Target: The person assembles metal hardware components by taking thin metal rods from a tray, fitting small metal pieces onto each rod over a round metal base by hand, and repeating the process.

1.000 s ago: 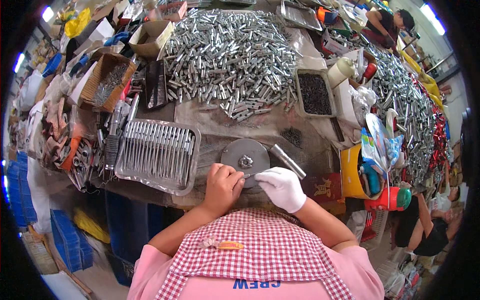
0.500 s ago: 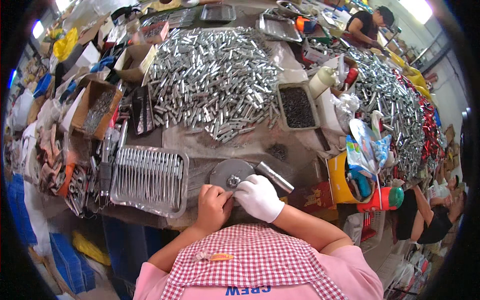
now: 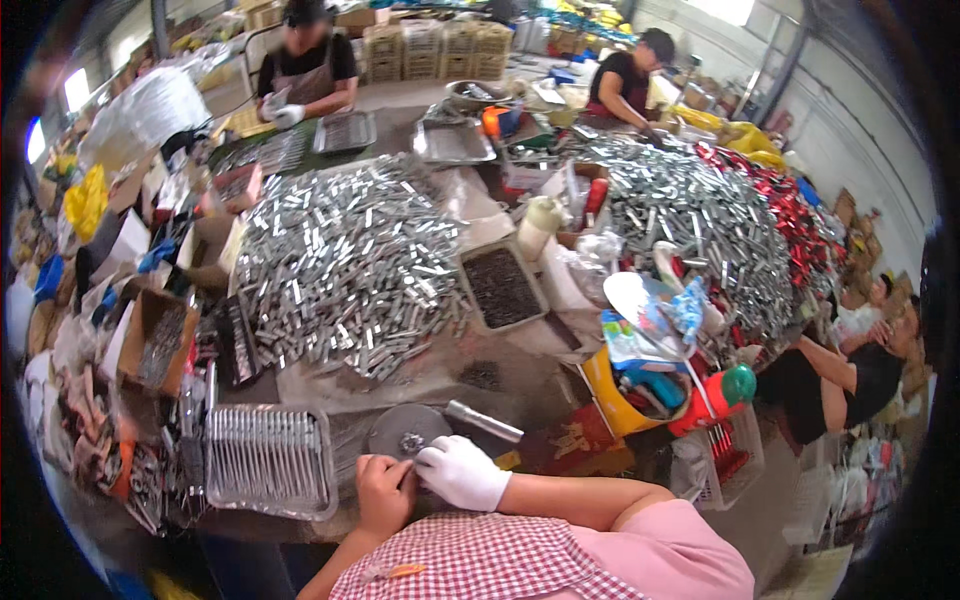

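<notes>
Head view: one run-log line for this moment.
left hand: bare, at grey disc; right hand: white-gloved, at disc; grip: unclear; metal rods: in tray left of hands

- Right side now, and here's a pale wall [image 3: 850, 140], sweeping down in a curve toward the rim.
- Across it cuts a grey post [image 3: 776, 75], leaning in this view.
- Up top, a bright light [image 3: 725, 9] glares white at the very edge!
- Over to the left, another bright patch [image 3: 77, 90] glows; window or lamp, can't tell.
- Near it stands a dark post [image 3: 159, 32].
- At the back, pale yellowish crates [image 3: 440, 48] sit stacked in columns.
- Centre stage, the brown worktable [image 3: 335, 388], its top stained.
- Lower right, greyish floor [image 3: 728, 545] shows below a white basket [image 3: 752, 462].
- Cardboard boxes [image 3: 866, 228] crowd the right-hand wall.
</notes>
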Demonstrator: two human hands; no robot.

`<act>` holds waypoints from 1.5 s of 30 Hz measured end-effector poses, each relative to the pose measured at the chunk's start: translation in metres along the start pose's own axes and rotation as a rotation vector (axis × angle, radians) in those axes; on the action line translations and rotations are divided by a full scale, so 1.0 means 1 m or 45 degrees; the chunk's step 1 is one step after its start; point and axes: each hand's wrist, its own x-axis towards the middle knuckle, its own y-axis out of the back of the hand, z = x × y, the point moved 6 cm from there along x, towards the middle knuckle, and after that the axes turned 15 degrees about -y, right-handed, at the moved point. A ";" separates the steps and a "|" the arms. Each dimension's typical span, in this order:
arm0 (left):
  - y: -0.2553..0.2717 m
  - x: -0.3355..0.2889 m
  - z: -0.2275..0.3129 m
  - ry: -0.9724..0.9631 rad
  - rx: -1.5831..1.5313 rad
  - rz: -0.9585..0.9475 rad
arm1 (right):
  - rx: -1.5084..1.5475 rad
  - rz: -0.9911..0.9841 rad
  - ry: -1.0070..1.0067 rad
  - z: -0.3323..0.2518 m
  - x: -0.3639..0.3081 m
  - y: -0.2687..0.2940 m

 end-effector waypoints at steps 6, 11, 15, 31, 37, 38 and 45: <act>-0.004 0.002 -0.006 0.049 0.003 0.009 | 0.011 -0.054 -0.072 0.004 0.000 0.004; -0.004 0.005 -0.004 0.047 0.017 0.026 | -0.125 -0.005 -0.030 0.008 -0.002 -0.001; -0.002 -0.003 -0.003 0.070 0.021 0.016 | -0.119 -0.065 -0.079 0.001 -0.001 0.002; -0.002 0.007 -0.004 0.025 0.002 0.088 | 0.029 0.332 -0.473 0.050 -0.030 0.071; -0.004 -0.007 -0.009 0.061 -0.009 0.071 | 0.218 -0.201 -0.593 0.022 -0.038 0.035; -0.005 -0.007 -0.009 0.051 -0.015 0.066 | 0.197 -0.310 -0.627 0.023 -0.041 0.029; -0.004 -0.009 -0.006 0.036 0.009 0.054 | 0.054 -0.337 -0.552 0.020 -0.046 0.032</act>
